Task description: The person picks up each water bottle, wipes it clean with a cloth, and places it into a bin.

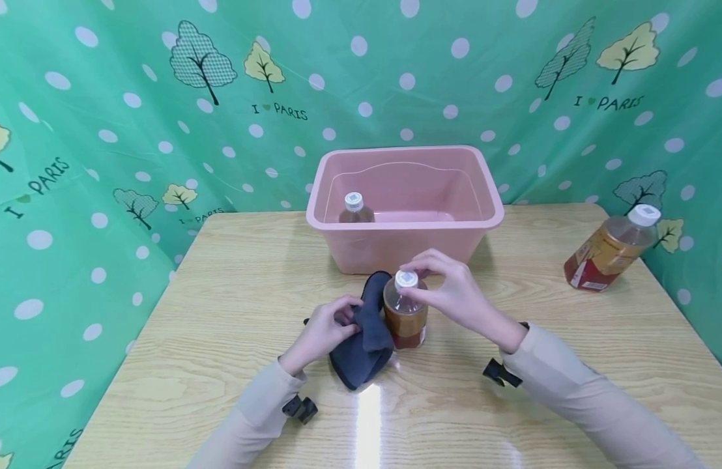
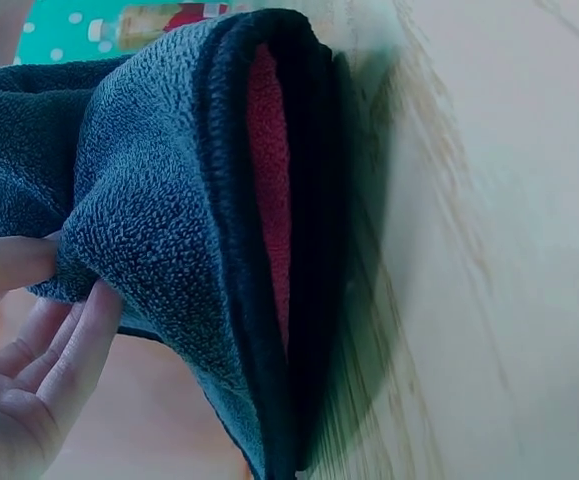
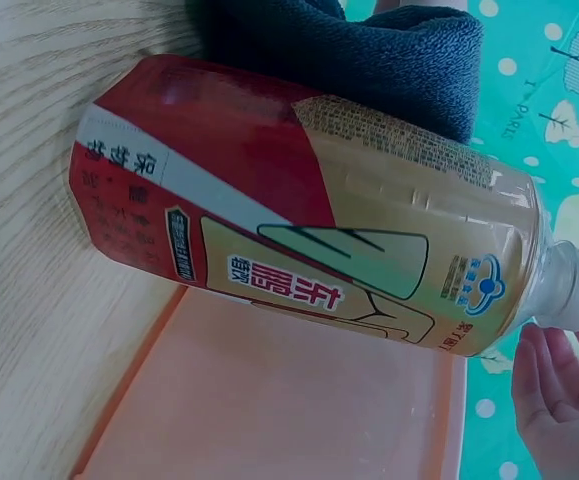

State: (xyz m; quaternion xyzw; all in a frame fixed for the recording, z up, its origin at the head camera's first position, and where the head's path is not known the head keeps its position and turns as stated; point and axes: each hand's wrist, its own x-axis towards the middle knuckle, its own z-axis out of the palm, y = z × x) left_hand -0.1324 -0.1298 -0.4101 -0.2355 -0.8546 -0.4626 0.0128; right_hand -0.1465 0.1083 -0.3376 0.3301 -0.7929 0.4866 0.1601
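Note:
A drink bottle [image 1: 405,319] with a white cap and a gold and red label stands upright on the table, in front of the pink bin. The thumb and fingers of my right hand [image 1: 455,290] pinch its cap from the right. Against the bottle's left side lies a dark blue-grey cloth [image 1: 363,345], bunched and folded; a pink-red inner face [image 2: 269,180] shows in the left wrist view. My left hand [image 1: 330,326] pinches a fold of this cloth between thumb and fingers. The right wrist view shows the bottle's label [image 3: 299,250] close up, with the cloth behind it.
The pink bin [image 1: 404,244] stands at the back of the wooden table [image 1: 232,273], with one capped bottle [image 1: 355,208] inside at its left. Another bottle [image 1: 610,251] stands at the far right, near the table's edge. A green patterned curtain [image 1: 361,85] hangs behind.

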